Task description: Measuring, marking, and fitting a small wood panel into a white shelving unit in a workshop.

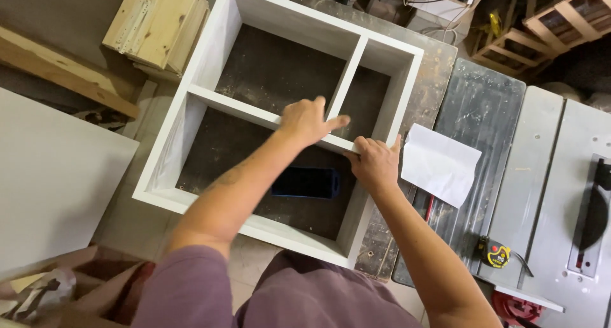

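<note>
From the head camera I looked straight down on a white cabinet frame (191, 79) lying flat on a dark bench (439, 67), divided inside by a long cross shelf (242, 109) and a short upright divider (354, 68). My left hand (307, 120) lay on the cross shelf near where the divider met it, fingers loosely spread and flat, gripping nothing. My right hand (375, 162) pressed the frame's right side where the shelf joined it, fingers curled over the edge. A dark blue block (305, 183) lay inside the lower compartment, just below both hands. A white sheet of paper (440, 164) sat just right of my right hand. A yellow tape measure (494, 254) rested near a grey table saw (560, 207)
</note>
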